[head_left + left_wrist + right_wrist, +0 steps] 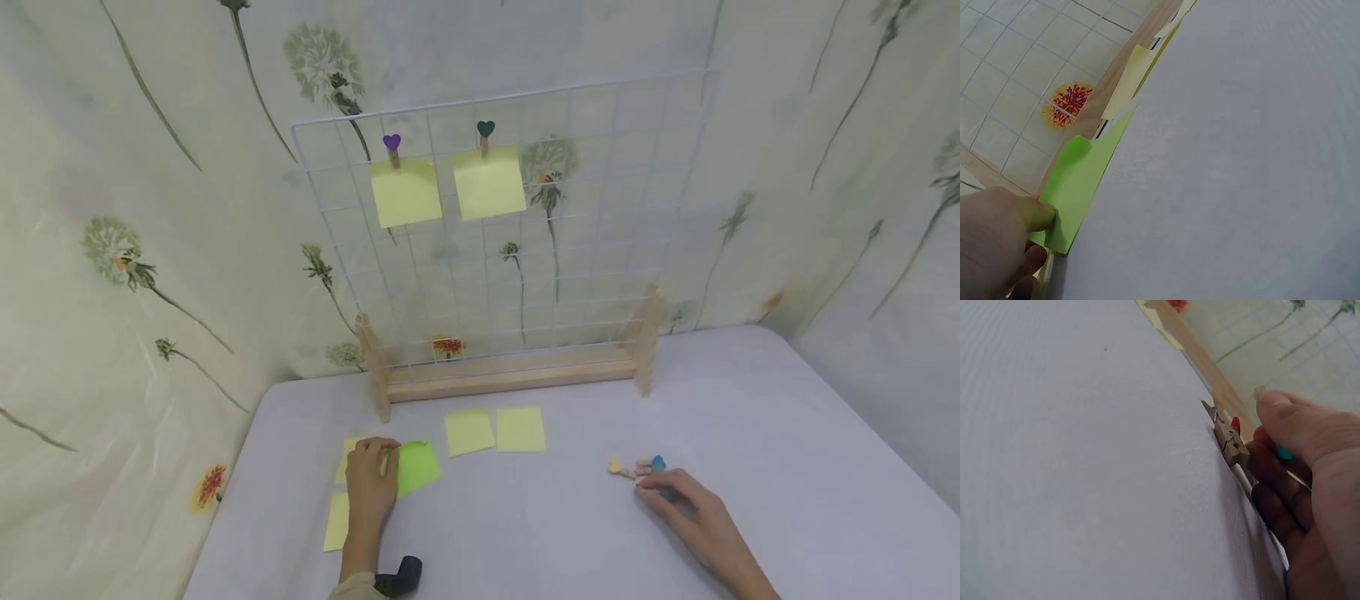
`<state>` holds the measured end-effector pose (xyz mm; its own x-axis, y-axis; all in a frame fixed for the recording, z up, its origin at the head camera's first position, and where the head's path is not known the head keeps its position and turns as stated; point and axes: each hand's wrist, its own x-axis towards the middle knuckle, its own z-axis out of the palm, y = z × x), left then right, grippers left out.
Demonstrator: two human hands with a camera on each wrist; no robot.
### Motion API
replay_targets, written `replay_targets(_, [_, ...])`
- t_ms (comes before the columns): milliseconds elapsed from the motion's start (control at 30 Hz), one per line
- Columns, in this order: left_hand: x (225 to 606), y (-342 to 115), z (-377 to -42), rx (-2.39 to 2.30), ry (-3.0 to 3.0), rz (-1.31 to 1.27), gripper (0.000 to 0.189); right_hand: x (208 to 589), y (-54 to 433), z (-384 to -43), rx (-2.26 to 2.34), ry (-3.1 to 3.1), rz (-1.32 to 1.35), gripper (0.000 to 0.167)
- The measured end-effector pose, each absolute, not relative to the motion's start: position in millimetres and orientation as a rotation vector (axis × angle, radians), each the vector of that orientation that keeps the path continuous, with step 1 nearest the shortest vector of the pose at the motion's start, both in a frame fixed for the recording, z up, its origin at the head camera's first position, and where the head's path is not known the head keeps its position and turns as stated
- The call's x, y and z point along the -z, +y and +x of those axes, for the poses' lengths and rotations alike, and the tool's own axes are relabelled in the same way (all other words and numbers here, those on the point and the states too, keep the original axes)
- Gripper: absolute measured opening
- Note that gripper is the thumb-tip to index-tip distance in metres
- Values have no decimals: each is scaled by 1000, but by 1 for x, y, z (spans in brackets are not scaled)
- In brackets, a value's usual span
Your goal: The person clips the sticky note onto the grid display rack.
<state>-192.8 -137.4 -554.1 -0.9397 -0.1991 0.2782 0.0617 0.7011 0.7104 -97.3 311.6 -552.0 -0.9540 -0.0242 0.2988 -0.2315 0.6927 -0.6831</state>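
Observation:
In the head view, my left hand (372, 481) is at the left of the table, holding a green sticky note (417, 467) by its left side. The left wrist view shows the thumb (1040, 214) on top of the note, with other fingers below it. Over small wooden clothespins (642, 468) on the right, my right hand (693, 517) reaches with its fingers bent. In the right wrist view its thumb stands apart from the fingers, beside the clothespins (1230, 440). Behind the fingers shows a teal piece (1284, 452), partly hidden.
A white wire grid (592, 208) stands in a wooden base (517, 379) at the back. Two yellow notes (406, 193) hang on it from heart clothespins (392, 143). More yellow notes (521, 429) lie before the base and beside my left hand.

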Motion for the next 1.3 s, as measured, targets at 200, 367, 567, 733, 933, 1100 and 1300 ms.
replay_targets(200, [554, -137, -191, 1073, -2559, 145, 10, 553, 314, -97, -1210, -2625, 244, 21])
replay_targets(367, [552, -135, -189, 1090, -2575, 200, 11, 553, 316, -96, -1229, -2619, 277, 26])
replay_targets(567, [548, -134, -186, 1145, -2575, 215, 12, 553, 317, -94, -1222, -2666, 145, 24])
replay_targets(733, [548, -134, -186, 1168, -2537, 198, 12, 553, 318, -95, -1237, -2664, 70, 23])
replay_targets(933, [542, -130, -186, 1226, -2520, 189, 12, 552, 320, -94, -1224, -2641, 140, 26])
replay_targets(1100, [535, -120, -182, 1317, -2496, 182, 12, 552, 321, -93, -1209, -2647, 127, 27])
replay_targets(1300, [533, -104, -184, 1394, -2468, 89, 14, 554, 321, -97, -1197, -2644, 101, 25])
